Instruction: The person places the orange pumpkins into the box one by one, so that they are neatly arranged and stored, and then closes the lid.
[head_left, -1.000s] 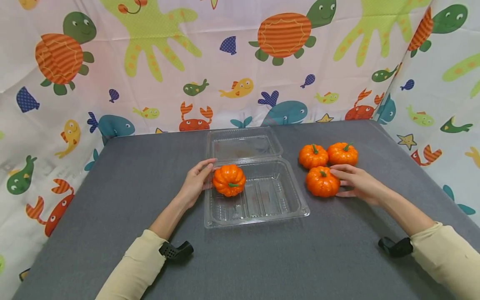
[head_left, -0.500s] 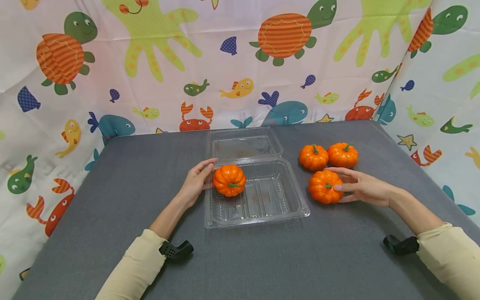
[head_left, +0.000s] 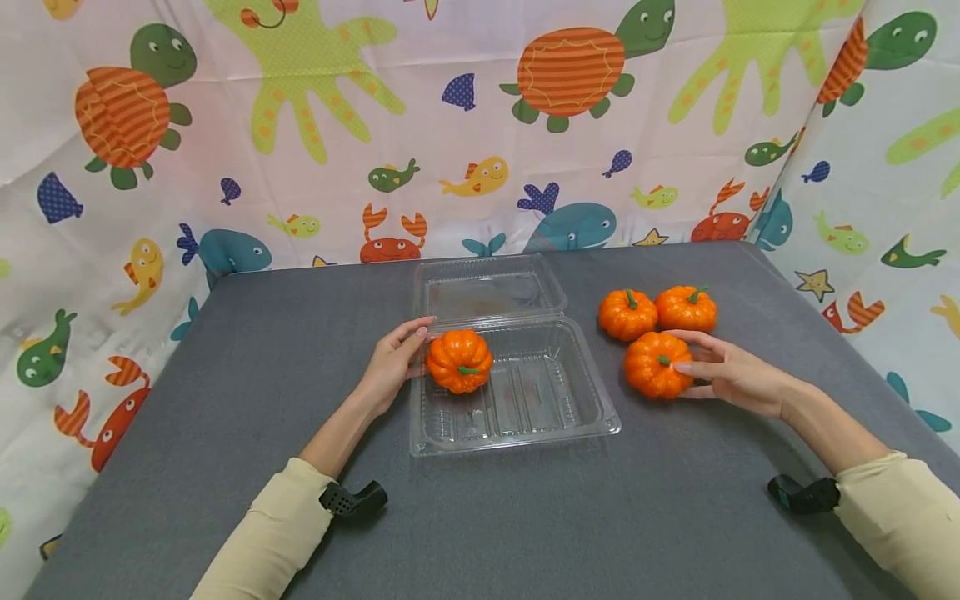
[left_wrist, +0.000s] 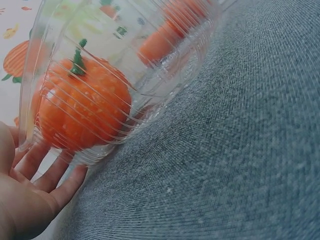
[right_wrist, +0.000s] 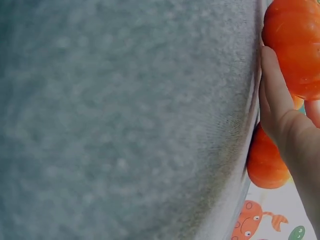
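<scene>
A hinged clear plastic container (head_left: 517,437) lies with its lid (head_left: 487,283) folded back. Inside its left part sits a small orange pumpkin (head_left: 458,361) with a green stem. My left hand (head_left: 390,367) holds the container's left rim, thumb above; in the left wrist view the fingers (left_wrist: 62,192) lie against the outside of the ribbed wall. To the right of the container, my right hand (head_left: 738,375) grips another pumpkin (head_left: 651,367), thumb near its stem and fingers around its side. The right wrist view shows this pumpkin (right_wrist: 300,50) against the fingers.
Two more pumpkins, one at left (head_left: 627,315) and one at right (head_left: 686,309), sit side by side just behind the right hand. A grey cloth (head_left: 525,525) covers the table. Printed sea-animal curtains (head_left: 465,125) stand along its back and sides.
My right hand has closed around the front pumpkin, drawn it toward me, then moved it slightly back and right. Its stem has turned. The left hand and container have stayed put.
</scene>
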